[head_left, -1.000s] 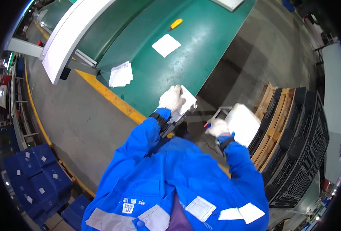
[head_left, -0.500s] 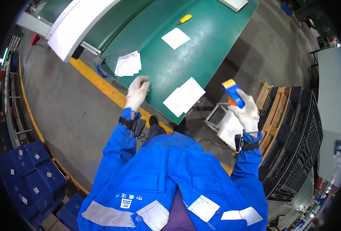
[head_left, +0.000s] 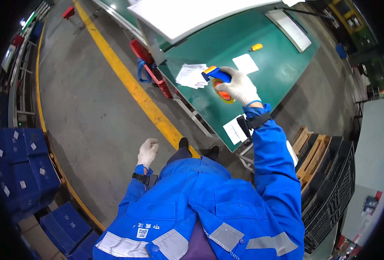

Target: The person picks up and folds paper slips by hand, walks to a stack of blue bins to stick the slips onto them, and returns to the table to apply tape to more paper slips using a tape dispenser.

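Observation:
My right hand (head_left: 239,88), in a white glove, reaches over the green table (head_left: 278,82) and grips a blue tape gun (head_left: 220,75) with a tape roll in it. The tape gun is beside a fanned pile of white paper slips (head_left: 191,76). Behind that hand lies another white sheet (head_left: 245,64). More white papers (head_left: 234,131) rest at the table's near corner, partly hidden by my right forearm. My left hand (head_left: 148,152), also gloved, is held over the floor in front of my body; its fingers are curled closed and nothing shows in them.
A yellow utility knife (head_left: 256,47) lies farther back on the table, near a white flat panel (head_left: 289,30). A red crate (head_left: 159,82) stands at the table's left side. Blue boxes (head_left: 25,169) are stacked at left; pallets (head_left: 322,167) stand at right.
My right hand has carried the tape gun left and forward over the table, near the fanned slips. My left hand has drawn back from the table edge. The view has shifted left.

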### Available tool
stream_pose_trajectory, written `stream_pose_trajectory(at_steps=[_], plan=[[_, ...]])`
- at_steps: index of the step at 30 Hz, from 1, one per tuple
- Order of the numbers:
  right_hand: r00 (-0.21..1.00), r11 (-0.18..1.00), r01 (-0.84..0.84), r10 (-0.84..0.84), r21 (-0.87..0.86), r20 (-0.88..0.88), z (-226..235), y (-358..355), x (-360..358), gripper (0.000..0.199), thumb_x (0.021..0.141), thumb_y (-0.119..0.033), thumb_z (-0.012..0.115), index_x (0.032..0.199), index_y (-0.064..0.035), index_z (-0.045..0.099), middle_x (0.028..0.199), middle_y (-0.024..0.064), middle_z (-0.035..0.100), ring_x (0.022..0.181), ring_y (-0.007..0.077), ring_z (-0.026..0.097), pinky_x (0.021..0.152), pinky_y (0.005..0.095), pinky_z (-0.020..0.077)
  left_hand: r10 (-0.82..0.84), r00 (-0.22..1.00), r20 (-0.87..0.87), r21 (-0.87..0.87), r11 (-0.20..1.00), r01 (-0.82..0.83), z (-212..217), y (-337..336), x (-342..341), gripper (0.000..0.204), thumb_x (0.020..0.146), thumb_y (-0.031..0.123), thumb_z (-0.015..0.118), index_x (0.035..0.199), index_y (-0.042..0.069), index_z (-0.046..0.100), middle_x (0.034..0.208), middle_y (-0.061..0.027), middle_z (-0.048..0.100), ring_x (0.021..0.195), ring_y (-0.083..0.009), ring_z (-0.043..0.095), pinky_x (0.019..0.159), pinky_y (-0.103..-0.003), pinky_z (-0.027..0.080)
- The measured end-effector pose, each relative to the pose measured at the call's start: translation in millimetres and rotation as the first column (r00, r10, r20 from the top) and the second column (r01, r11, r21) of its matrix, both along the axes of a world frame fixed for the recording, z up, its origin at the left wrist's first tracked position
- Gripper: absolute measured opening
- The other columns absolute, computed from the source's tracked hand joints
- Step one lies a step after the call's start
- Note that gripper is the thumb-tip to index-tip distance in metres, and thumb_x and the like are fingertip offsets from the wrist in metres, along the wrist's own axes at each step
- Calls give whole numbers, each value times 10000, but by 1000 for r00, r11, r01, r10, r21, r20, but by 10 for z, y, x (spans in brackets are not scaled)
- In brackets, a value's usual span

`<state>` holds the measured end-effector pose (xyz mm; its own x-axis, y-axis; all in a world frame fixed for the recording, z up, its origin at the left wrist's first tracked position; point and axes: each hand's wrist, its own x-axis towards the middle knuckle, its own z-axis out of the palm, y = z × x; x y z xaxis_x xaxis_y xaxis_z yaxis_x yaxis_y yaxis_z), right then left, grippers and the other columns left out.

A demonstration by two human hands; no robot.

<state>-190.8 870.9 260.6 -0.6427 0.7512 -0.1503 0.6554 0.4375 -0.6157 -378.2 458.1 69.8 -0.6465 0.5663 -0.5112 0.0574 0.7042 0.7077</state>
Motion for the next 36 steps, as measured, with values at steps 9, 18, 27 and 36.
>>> stream_pose_trajectory(at_steps=[9, 18, 27, 36], plan=[[971, 998, -4, -10, 58, 238, -495, -91, -860, 752, 742, -430, 847, 1411, -115, 710, 1234, 214, 780, 1144, 381, 757, 1018, 433, 596, 16, 1000, 26, -44, 999, -15, 41, -309, -306, 342, 993, 253, 632, 1243, 47, 744, 1042, -148, 798, 924, -255, 767, 864, -381, 590], [980, 996, 28, -44, 87, 195, 70, -248, -600, 777, 725, -416, 844, 1420, -103, 695, 1285, 204, 767, 1189, 378, 738, 1058, 411, 568, -86, 995, 44, -45, 995, 88, 79, -114, -462, 354, 990, 273, 640, 1259, 69, 747, 1066, -182, 794, 1006, -310, 766, 915, -399, 586], [962, 993, 110, -117, 43, 248, 591, -369, 864, 718, 748, -329, 845, 1420, -119, 702, 1305, 197, 734, 1204, 375, 719, 1071, 428, 560, -248, 969, -15, 38, 968, 248, 215, 473, -392, 385, 1000, 248, 643, 1295, 11, 713, 1055, -144, 783, 949, -231, 741, 867, -365, 584], [912, 993, 121, -107, -10, 396, 419, -249, 2218, 681, 759, -305, 830, 1419, -188, 707, 1276, 177, 721, 1198, 397, 701, 1062, 442, 555, -408, 908, -95, 182, 890, 419, 845, 1362, 171, 343, 1024, 200, 652, 1295, -3, 706, 1109, -162, 773, 1015, -258, 745, 922, -371, 577]])
